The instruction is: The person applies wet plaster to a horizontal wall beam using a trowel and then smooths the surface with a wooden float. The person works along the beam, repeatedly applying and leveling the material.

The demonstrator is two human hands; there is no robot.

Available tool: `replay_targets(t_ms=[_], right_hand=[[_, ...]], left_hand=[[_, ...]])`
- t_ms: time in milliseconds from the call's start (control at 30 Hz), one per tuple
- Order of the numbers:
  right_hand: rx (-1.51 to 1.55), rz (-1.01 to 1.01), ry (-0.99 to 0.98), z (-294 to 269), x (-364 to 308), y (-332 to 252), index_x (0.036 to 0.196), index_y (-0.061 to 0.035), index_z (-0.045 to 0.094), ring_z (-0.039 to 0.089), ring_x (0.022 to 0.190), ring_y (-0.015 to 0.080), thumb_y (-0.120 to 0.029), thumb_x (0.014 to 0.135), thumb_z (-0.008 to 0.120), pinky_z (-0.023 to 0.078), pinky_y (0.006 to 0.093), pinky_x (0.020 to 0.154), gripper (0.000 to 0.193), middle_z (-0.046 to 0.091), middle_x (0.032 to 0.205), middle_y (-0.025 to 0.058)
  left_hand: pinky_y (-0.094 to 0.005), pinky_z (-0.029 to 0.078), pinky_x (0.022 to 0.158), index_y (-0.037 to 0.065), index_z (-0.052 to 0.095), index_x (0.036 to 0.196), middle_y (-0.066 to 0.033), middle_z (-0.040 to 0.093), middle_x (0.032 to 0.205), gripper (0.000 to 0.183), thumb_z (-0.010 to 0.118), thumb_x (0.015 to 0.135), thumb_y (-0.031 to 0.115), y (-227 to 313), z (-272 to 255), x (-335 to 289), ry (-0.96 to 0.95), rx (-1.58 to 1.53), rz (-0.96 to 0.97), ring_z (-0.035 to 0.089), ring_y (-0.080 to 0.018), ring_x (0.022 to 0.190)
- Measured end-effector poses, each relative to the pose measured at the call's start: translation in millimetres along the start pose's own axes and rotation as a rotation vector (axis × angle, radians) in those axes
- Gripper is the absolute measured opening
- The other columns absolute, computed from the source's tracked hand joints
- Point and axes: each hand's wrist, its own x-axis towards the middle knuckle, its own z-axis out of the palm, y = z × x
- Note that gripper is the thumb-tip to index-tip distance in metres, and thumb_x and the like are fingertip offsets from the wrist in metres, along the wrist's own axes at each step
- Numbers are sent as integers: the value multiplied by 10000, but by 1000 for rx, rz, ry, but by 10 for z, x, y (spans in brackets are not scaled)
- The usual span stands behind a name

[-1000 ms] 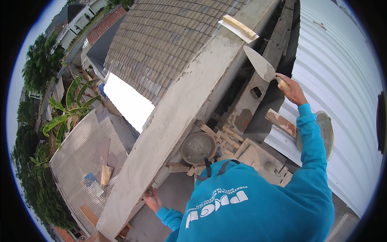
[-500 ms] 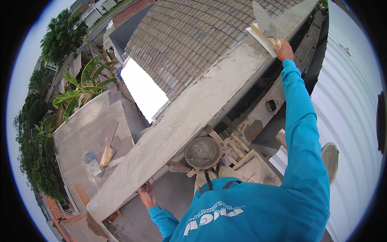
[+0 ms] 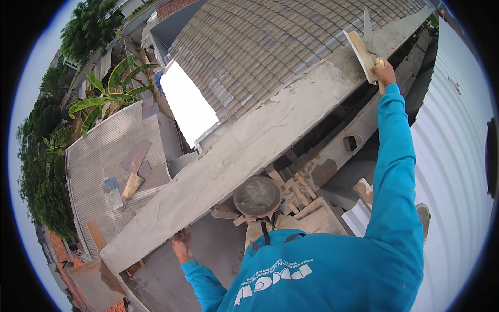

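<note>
A long pale ledge of wet mortar [image 3: 228, 156] runs diagonally from the lower left to the upper right. Near its far right end, my right hand [image 3: 383, 73] is closed around a wooden float [image 3: 358, 52] and a pointed trowel [image 3: 367, 32], held together. The float is tilted, over or against the ledge's outer edge; contact is unclear. Down at the near left, my left hand [image 3: 182, 248] has its fingers curled against the ledge's edge. Between my arms stands a round bucket [image 3: 257, 196] of grey mortar, close to my body.
Scaffold timbers [image 3: 301, 190] sit beside the bucket. A dark gap [image 3: 332, 122] runs along the ledge's right side. White corrugated roofing [image 3: 447, 130] lies at right, a tiled roof [image 3: 249, 47] beyond the ledge, and a lower corrugated roof [image 3: 114, 161] with boards at left.
My right hand has moved a little outward to the right with the float and trowel, and their angle has turned steeper. My left hand stays at the ledge's edge. The view has shifted slightly.
</note>
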Motion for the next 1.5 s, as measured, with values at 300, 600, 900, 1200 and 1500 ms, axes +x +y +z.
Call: replay_targets(t_ms=[300, 600, 900, 1200, 1500], right_hand=[[1235, 177, -191, -311, -889, 265, 1253, -51, 570, 652, 989, 210, -226, 975, 551, 542, 357, 859, 329, 660, 1133, 79], [1440, 245, 30, -196, -2049, 210, 1325, -9, 510, 612, 1117, 271, -277, 1012, 477, 497, 414, 978, 414, 606, 1263, 134], [1589, 199, 2, -8, -3173, -65, 1227, -24, 571, 645, 1016, 224, -267, 955, 598, 521, 371, 904, 366, 641, 1158, 103], [-95, 531, 569, -288, -3910, 386, 1068, -35, 554, 649, 941, 336, -174, 791, 739, 503, 440, 814, 361, 654, 980, 161], [-609, 855, 560, -723, -3698, 1386, 1091, -81, 552, 611, 1048, 394, -194, 788, 692, 510, 500, 877, 353, 621, 1104, 166]], left_hand=[[-513, 358, 1073, -2, 509, 1285, -91, 515, 1209, 485, 462, 802, -7, -342, -358, 317, -58, 241, 109, 482, -310, 1244], [-496, 364, 1084, -21, 502, 1300, -111, 529, 1225, 503, 471, 799, 18, -153, -185, 224, 2, -131, -23, 495, -315, 1262], [-492, 396, 1037, 40, 561, 1163, -77, 565, 1154, 335, 493, 835, 46, -150, -242, 444, -115, 48, -15, 560, -243, 1122], [-486, 381, 1063, -32, 428, 1340, -157, 483, 1304, 412, 389, 943, 69, 145, 50, 84, -59, 30, -73, 521, -283, 1152], [-490, 358, 1072, -36, 420, 1353, -154, 494, 1306, 432, 404, 932, 54, 276, 163, -92, -36, -6, -113, 515, -272, 1161]])
